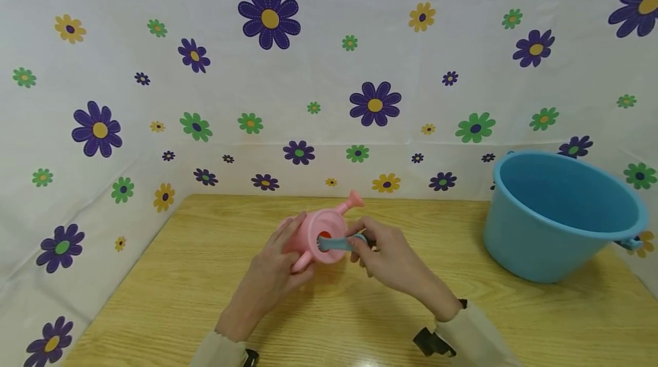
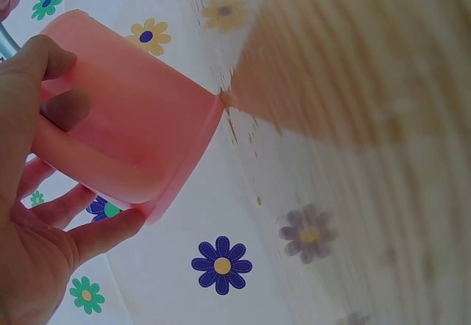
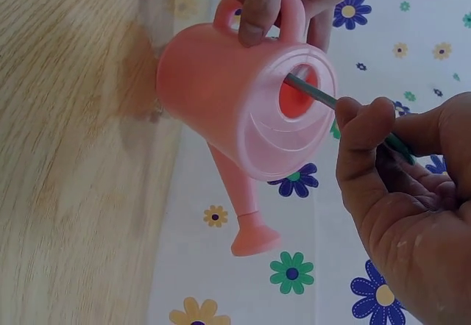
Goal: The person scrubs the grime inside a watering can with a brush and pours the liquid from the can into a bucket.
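Observation:
A pink watering can (image 1: 303, 236) is tipped on the table, its top opening facing me and its bottom edge at the tabletop. My left hand (image 1: 275, 264) grips it round the handle (image 3: 293, 16) and side, with fingers spread along the body in the left wrist view. In my right hand (image 1: 385, 253) I pinch a small light-blue fork (image 1: 336, 243) between thumb and fingers. Its tined end lies at the can's opening, where something red-orange shows inside. The spout (image 3: 246, 207) with its flared head points away from me. My palm partly hides the fork's rear end.
A large blue bucket (image 1: 545, 218) stands at the right of the wooden table (image 1: 216, 230), near its back edge. White cloth (image 1: 308, 70) printed with flowers hangs behind and along the left side.

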`<state>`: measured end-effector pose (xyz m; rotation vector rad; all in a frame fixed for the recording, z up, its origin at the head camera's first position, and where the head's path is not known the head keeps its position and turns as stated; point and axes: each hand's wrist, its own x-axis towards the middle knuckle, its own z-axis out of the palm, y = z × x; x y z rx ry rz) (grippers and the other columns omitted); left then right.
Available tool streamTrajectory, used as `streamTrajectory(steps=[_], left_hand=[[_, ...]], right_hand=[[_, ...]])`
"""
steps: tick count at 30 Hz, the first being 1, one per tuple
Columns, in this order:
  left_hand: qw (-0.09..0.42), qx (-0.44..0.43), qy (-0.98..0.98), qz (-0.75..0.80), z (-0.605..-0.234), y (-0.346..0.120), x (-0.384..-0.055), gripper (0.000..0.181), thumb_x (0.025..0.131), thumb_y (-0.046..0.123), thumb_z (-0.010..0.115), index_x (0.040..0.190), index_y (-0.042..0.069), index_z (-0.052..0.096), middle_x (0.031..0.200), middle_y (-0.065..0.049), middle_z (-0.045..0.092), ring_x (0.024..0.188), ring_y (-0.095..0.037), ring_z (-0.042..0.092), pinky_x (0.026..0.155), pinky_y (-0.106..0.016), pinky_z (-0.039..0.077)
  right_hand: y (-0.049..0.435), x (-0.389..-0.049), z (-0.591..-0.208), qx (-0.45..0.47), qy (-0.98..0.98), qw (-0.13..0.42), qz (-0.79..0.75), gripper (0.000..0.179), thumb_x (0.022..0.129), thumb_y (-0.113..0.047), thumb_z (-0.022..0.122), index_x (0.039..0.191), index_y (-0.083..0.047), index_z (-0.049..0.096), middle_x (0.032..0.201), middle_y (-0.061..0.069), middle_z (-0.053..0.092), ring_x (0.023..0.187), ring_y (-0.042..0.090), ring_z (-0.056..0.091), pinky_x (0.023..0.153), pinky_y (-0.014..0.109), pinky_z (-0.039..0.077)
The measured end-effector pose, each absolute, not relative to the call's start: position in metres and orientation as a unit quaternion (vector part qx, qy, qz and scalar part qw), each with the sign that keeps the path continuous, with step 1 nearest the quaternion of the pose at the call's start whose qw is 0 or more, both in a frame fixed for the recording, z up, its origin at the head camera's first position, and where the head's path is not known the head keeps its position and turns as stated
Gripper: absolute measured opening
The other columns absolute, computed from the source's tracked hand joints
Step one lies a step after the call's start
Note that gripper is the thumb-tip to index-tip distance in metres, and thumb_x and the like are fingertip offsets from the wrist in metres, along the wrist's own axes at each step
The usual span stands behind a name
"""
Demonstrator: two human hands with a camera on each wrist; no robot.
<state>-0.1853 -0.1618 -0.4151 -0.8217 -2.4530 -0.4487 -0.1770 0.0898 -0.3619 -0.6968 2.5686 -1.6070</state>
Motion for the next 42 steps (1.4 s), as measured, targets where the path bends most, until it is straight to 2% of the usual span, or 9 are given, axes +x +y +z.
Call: streamTrajectory(steps=[7,11,18,24,31,35,42], left_hand=[[0.250,-0.297,-0.907,-0.162,-0.415,-0.162,-0.184,0.033,0.081,0.022,0.085,0.058,0.013,0.062,0.157,-0.017,0.048,0.142,-0.041,0.050,0.104,-0.044,0.053],[0.247,-0.293,-0.909,-0.162,-0.415,-0.162,-0.184,0.033,0.081,0.021,0.085,0.058,0.013,0.062,0.157,-0.016,0.048,0.142,-0.041,0.050,0.102,-0.043,0.053],[0.247,-0.291,-0.910,-0.164,-0.414,-0.161,-0.185,0.032,0.082,0.021,0.084,0.060,0.013,0.063,0.158,-0.015,0.047,0.143,-0.040,0.049,0.104,-0.044,0.051],[0.254,-0.295,-0.907,-0.163,-0.414,-0.161,-0.186,0.031,0.081,0.021,0.085,0.060,0.013,0.064,0.157,-0.015,0.048,0.142,-0.040,0.050,0.108,-0.045,0.048],[0.267,-0.300,-0.902,-0.158,-0.414,-0.161,-0.188,0.032,0.081,0.019,0.084,0.059,0.012,0.062,0.156,-0.017,0.049,0.141,-0.039,0.051,0.108,-0.044,0.049],[0.265,-0.299,-0.902,-0.161,-0.414,-0.161,-0.187,0.029,0.080,0.017,0.084,0.059,0.012,0.064,0.155,-0.016,0.049,0.141,-0.040,0.051,0.105,-0.043,0.051],[0.260,-0.301,-0.902,-0.168,-0.413,-0.163,-0.186,0.022,0.081,0.016,0.083,0.064,0.009,0.072,0.154,-0.015,0.048,0.140,-0.038,0.050,0.105,-0.044,0.053]], right_hand=[[0.092,-0.176,-0.361,-0.181,0.811,0.041,-0.554,0.013,0.104,-0.008,0.054,0.112,-0.008,0.064,0.075,0.006,0.068,0.054,0.013,0.056,0.046,0.020,0.046],[0.092,-0.177,-0.362,-0.158,0.801,0.049,-0.575,0.012,0.104,-0.009,0.055,0.112,-0.006,0.064,0.074,0.006,0.069,0.054,0.014,0.056,0.047,0.021,0.048],[0.089,-0.177,-0.361,-0.133,0.774,0.053,-0.617,0.016,0.104,-0.008,0.056,0.114,0.003,0.062,0.078,0.015,0.072,0.058,0.014,0.058,0.051,0.022,0.052],[0.081,-0.179,-0.363,-0.094,0.749,0.064,-0.653,0.014,0.103,-0.004,0.055,0.113,0.004,0.061,0.080,0.019,0.072,0.058,0.014,0.057,0.052,0.022,0.052],[0.070,-0.182,-0.366,-0.074,0.741,0.068,-0.664,0.016,0.101,-0.007,0.060,0.114,0.003,0.061,0.070,0.005,0.066,0.058,0.013,0.057,0.055,0.023,0.053],[0.066,-0.182,-0.369,-0.077,0.738,0.070,-0.667,0.018,0.101,-0.007,0.060,0.115,0.004,0.061,0.069,0.004,0.065,0.057,0.012,0.057,0.055,0.023,0.053],[0.061,-0.182,-0.374,-0.072,0.739,0.067,-0.666,0.016,0.100,-0.006,0.060,0.114,0.001,0.063,0.076,0.015,0.070,0.056,0.013,0.056,0.054,0.023,0.052]])
